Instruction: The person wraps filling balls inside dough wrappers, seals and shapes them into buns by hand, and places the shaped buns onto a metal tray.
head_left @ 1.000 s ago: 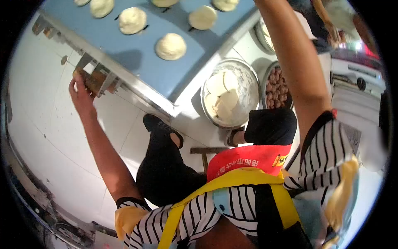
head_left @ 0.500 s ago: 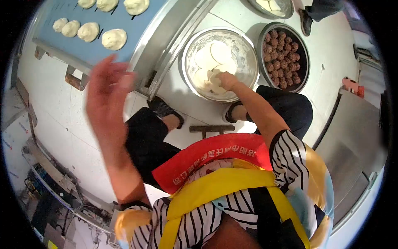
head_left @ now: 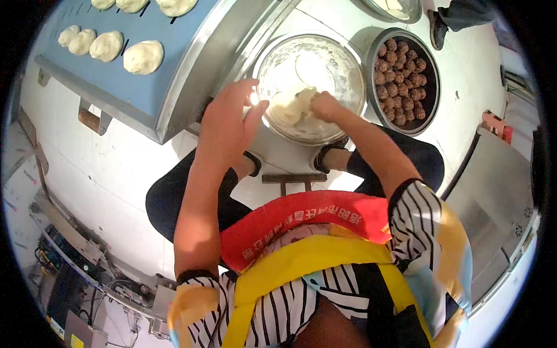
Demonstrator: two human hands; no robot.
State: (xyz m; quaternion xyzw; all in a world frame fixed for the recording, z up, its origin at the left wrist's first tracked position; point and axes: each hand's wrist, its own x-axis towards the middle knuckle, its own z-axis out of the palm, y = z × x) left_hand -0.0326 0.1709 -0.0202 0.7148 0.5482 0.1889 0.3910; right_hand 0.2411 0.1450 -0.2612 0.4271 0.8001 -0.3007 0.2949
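Note:
A steel bowl [head_left: 351,78] between my feet holds pale rounds of dough [head_left: 284,107], dusted with flour and partly washed out by glare. Inside it, my right hand [head_left: 326,108] pinches the edge of a dough piece [head_left: 304,95]. At the bowl's left rim is my left hand [head_left: 232,113], fingers apart, nothing in it. On a blue conveyor belt [head_left: 165,64] at the upper left lie several shaped dough balls [head_left: 143,57] in rows.
Right of the bowl stands a dark round pan [head_left: 433,87] of brown filling balls [head_left: 400,84]. Behind it is another bowl [head_left: 409,13] with pale pieces. A metal frame [head_left: 197,75] edges the belt. Another person's foot [head_left: 438,32] shows at the upper right. Steel panels [head_left: 487,191] stand at right.
My left hand has moved right from beside the conveyor to the bowl's left rim. My right hand, still in the bowl, has shifted slightly right with the dough piece.

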